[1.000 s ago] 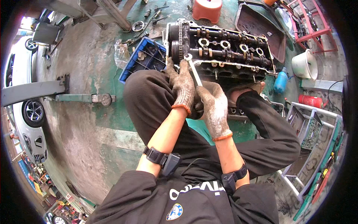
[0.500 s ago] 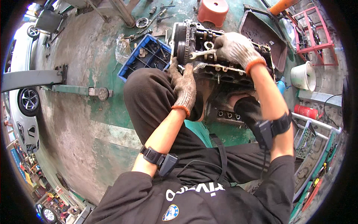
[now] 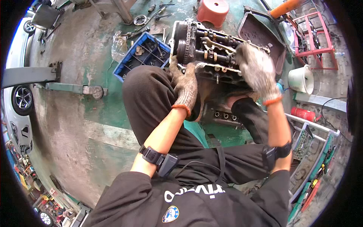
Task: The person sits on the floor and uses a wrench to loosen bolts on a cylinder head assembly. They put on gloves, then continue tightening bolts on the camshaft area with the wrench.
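Note:
An engine cylinder head with exposed camshafts and a timing chain lies in front of my knees. My left hand, in a grey knit glove with an orange cuff, grips its near left corner. My right hand, gloved the same way and smeared by motion, is closed on one end of a wrench. The wrench reaches left across the camshafts, its free end over the middle of the head. Whether that end sits on a bolt, I cannot tell.
A blue divided parts tray stands left of the engine. Beyond are a red stool and a dark drain pan. At right are a white bucket and a red metal frame. A lift arm extends from the left.
My right hand has moved nearer and to the right, swinging the wrench so its free end points farther away. My left hand keeps its grip on the corner.

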The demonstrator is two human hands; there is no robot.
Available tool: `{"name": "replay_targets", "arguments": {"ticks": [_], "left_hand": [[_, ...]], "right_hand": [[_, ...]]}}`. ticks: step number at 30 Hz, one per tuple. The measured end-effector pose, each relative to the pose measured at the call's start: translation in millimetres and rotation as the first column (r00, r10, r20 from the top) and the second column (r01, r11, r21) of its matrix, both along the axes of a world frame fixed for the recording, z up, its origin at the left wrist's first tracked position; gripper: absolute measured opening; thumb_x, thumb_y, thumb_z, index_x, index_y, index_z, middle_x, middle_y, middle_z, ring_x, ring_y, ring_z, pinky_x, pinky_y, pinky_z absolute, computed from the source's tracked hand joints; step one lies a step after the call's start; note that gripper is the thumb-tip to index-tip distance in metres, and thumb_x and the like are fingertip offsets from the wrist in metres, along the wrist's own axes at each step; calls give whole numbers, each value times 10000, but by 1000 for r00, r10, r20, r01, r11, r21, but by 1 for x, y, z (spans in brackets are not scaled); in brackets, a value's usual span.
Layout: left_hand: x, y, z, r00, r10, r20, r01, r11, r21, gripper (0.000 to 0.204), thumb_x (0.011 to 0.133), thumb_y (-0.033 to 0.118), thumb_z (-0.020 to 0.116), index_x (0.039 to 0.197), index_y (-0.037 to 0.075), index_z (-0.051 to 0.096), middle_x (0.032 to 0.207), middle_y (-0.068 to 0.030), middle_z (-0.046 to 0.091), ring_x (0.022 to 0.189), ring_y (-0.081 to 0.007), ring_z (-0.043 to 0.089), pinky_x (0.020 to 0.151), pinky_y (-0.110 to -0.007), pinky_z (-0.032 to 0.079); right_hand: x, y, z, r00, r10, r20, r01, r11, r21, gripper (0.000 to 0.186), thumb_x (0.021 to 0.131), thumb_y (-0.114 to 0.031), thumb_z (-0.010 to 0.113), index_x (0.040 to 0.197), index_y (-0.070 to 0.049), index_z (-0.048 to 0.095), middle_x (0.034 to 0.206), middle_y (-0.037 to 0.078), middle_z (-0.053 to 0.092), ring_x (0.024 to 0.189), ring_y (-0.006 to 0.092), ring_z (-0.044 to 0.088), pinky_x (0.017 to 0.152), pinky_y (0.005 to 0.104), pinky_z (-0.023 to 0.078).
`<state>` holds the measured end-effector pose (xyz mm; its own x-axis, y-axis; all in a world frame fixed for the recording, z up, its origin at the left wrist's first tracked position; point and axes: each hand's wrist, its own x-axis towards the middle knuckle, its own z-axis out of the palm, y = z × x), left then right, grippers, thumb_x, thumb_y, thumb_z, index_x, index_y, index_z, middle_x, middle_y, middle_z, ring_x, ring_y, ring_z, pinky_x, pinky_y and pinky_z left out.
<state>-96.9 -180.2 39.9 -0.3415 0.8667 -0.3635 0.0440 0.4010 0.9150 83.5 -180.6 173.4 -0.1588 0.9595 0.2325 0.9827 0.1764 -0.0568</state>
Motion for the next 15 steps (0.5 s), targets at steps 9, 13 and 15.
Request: {"name": "replay_targets", "arguments": {"ticks": [9, 13, 15], "left_hand": [[-3, -1, -7, 998, -33, 57, 35, 999, -28, 627, 987, 353, 611, 1541, 172, 381, 1481, -193, 509, 1308, -353, 533, 1091, -405, 400], [-3, -3, 3, 990, -22, 136, 26, 999, -28, 617, 1003, 300, 599, 1548, 126, 368, 1504, -178, 490, 1356, -316, 495, 1122, -386, 371], [-2, 0, 5, 991, -34, 129, 32, 999, 23, 597, 1004, 241, 600, 1533, 70, 383, 1517, -163, 477, 1383, -279, 464, 1142, -370, 349]], "right_hand": [[-76, -81, -74, 6, -717, -697, 170, 688, -706, 323, 965, -267, 659, 1116, 18, 652, 758, 32, 648, 590, 81, 556, 544, 258, 466], [-103, -84, -73, -195, -718, -668, 131, 656, -743, 319, 973, -261, 659, 1109, 28, 655, 767, 43, 658, 571, 90, 575, 530, 255, 486], [-114, -81, -73, -229, -695, -682, 123, 675, -728, 313, 976, -259, 661, 1087, 34, 666, 784, 66, 681, 598, 95, 601, 553, 256, 508]]}}
